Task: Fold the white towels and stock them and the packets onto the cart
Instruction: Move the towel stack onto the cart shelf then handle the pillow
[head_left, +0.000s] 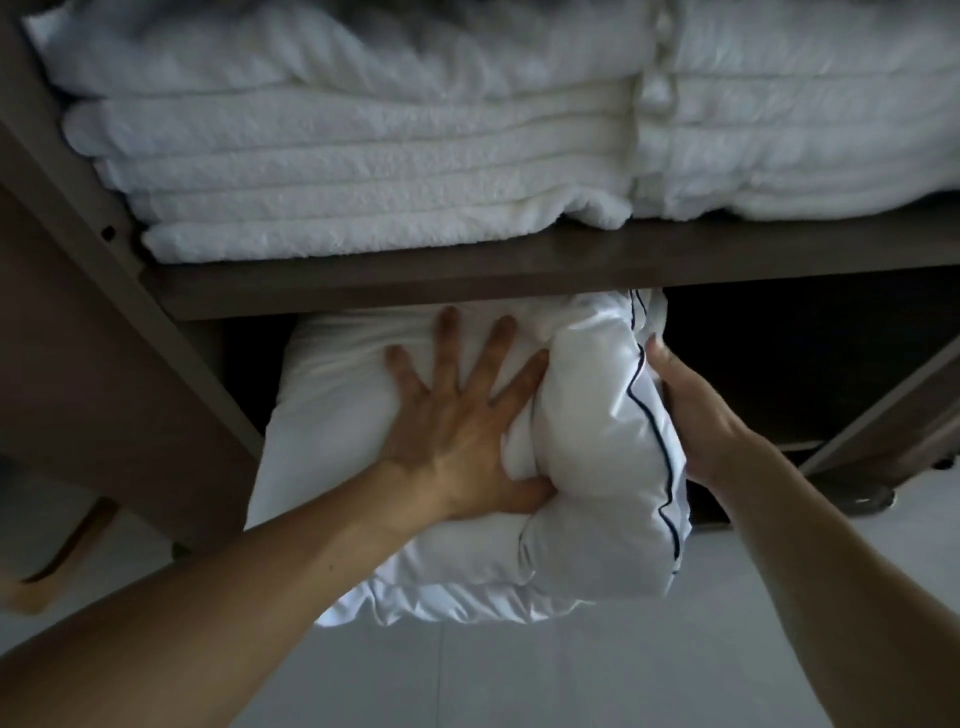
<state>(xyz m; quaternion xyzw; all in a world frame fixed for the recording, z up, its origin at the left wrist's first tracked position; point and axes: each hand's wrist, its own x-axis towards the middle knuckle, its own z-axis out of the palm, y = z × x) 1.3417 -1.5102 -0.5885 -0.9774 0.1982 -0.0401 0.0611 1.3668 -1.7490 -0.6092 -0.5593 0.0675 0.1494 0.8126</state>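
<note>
Towels (363, 171), folded and stacked, fill the cart's upper shelf (519, 270) to its front edge. Below that shelf, a white packet (597, 441) with dark piping sticks out past the front of the lower level. Left hand (457, 431) presses flat on it, fingers spread wide, gripping nothing. Right hand (696, 415) has its grip closed on the packet's right side.
</note>
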